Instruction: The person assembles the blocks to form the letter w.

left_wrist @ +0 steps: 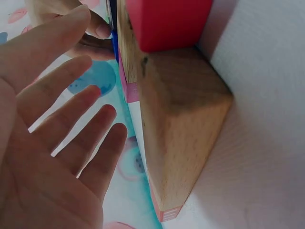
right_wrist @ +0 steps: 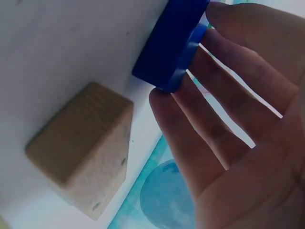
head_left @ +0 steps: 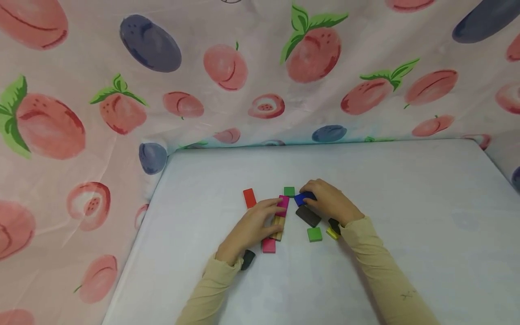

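My right hand (head_left: 329,198) pinches a blue block (head_left: 300,198) between thumb and fingers; the right wrist view shows the same blue block (right_wrist: 167,45) at the fingertips. Spread over the magenta block (head_left: 283,205) and the wooden block (head_left: 278,228) is my left hand (head_left: 253,225), its fingers fairly straight. The left wrist view has that open hand (left_wrist: 62,124) beside a large wooden block (left_wrist: 186,109), with a red block (left_wrist: 169,24) against it. Below the blue block lies a dark block (head_left: 308,215).
A red block (head_left: 249,197) lies left, a green block (head_left: 289,191) at the back. Nearer me are a pink block (head_left: 269,245), a light green block (head_left: 314,234) and a yellow block (head_left: 333,233). Fruit-patterned cloth (head_left: 227,113) borders the white table (head_left: 406,189).
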Motion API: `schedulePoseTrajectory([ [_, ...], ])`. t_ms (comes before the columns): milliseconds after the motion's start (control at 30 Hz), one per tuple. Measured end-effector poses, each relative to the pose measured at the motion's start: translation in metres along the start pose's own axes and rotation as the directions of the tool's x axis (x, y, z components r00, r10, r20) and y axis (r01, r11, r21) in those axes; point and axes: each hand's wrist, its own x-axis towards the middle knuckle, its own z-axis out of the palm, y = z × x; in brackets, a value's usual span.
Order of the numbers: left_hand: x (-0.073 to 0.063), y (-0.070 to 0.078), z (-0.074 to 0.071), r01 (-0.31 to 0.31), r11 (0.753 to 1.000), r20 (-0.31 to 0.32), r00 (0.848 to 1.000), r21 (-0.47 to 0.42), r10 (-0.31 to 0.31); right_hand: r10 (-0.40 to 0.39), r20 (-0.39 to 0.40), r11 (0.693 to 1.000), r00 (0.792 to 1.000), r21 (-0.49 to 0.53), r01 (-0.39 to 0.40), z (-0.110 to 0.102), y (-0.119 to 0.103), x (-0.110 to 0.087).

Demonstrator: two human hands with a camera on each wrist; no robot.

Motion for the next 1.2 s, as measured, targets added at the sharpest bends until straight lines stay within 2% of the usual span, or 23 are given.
schedulePoseTrajectory([
  [200, -0.0004, -0.0027, 0.0020, 0.003, 1.000, 0.010, 1.000, 0.014, -0.003, -0.005, -0.007, 1.000, 1.000, -0.003, 0.005, 0.0014, -0.0007, -0.0006],
  [367, -0.0008, -0.0059, 0.0030, 0.000, 1.000, 0.026, 1.000, 0.021, 0.000, 0.026, 0.001, 1.000, 1.000, -0.006, -0.026, 0.0015, -0.0025, -0.0018],
  [600, -0.0010, -0.0070, 0.0037, 0.026, 1.000, 0.042, 0.999, -0.013, -0.025, 0.038, 0.015, 0.999, 0.999, 0.002, -0.038, 0.0023, -0.0017, -0.0023],
  [833, 0.0001, -0.0080, 0.0057, 0.049, 0.998, 0.052, 0.998, -0.042, -0.046, 0.014, 0.018, 0.998, 1.000, -0.057, -0.013, 0.0035, -0.0006, -0.0029],
  [1200, 0.0005, -0.0076, 0.0062, 0.057, 0.996, 0.050, 0.997, -0.062, -0.054, 0.054, 0.020, 0.996, 0.998, -0.070, -0.053, 0.0013, -0.0053, -0.0041],
])
